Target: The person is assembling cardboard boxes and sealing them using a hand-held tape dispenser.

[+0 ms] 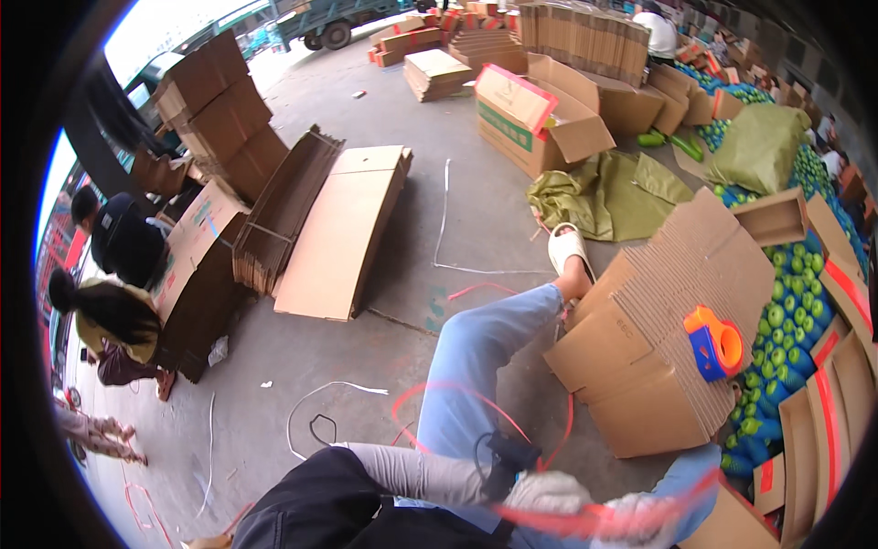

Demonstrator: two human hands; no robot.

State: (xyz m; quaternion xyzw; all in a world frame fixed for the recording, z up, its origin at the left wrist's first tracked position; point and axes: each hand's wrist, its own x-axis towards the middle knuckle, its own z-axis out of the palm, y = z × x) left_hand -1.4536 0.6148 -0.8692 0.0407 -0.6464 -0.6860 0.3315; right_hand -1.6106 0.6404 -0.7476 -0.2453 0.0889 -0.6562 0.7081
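Note:
Both my hands wear pale gloves and are close together low in the view, over my lap. My left hand [549,494], below a black band on the wrist, is closed on a pink plastic strap [512,517]. My right hand [637,518] is blurred, its fingers closed around the same strap, which crosses both hands and loops loosely over my blue jeans. To the right of my legs leans a bundle of flattened cardboard boxes [654,339]. A blue and orange tape dispenser [715,343] rests on it.
Round green fruit [791,302] in blue nets and cardboard trays [828,430] line the right side. Ahead lie an olive sack [608,197] and an open carton [540,119]. Flat box stacks [343,229] stand left, near people [119,238]. Loose straps [444,220] lie on the floor.

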